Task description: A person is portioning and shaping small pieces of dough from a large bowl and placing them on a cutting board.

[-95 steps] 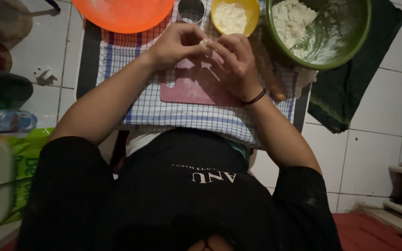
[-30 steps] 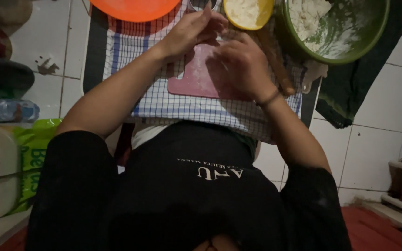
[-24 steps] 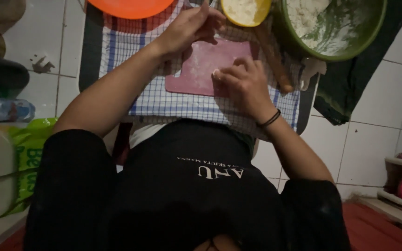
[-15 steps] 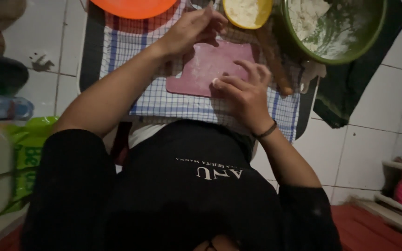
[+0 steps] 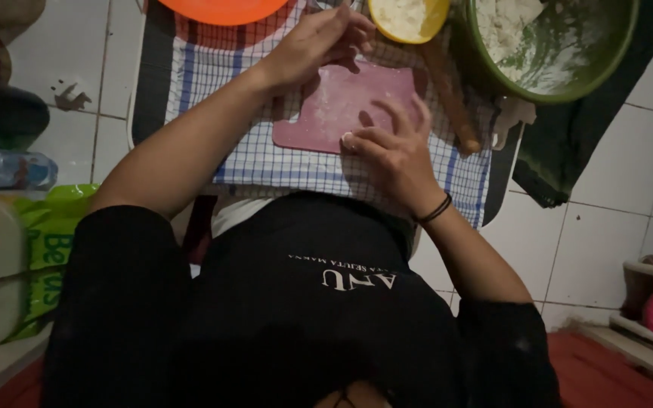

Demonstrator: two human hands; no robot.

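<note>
A pink cutting board [image 5: 338, 102] dusted with flour lies on a blue and white checked cloth [image 5: 221, 83]. My right hand [image 5: 391, 151] rests on the board's near edge with fingers spread, and a small white bit [image 5: 347, 138] sits at its thumb tip. My left hand [image 5: 319, 41] hovers at the board's far left corner with fingers curled; what it holds is hidden. A wooden rolling pin [image 5: 451, 98] lies just right of the board.
An orange plate [image 5: 224, 9], a yellow bowl of flour [image 5: 408, 17] and a green bowl with dough [image 5: 561, 45] stand at the far edge. A dark cloth [image 5: 591, 143] lies on the white tiles at right. A plastic bottle [image 5: 1, 170] and green package [image 5: 54, 249] sit left.
The hands, joined over a white dough piece at the board's far edge, have parted. My right hand came back to the board's near edge and spread flat. My left hand stayed.
</note>
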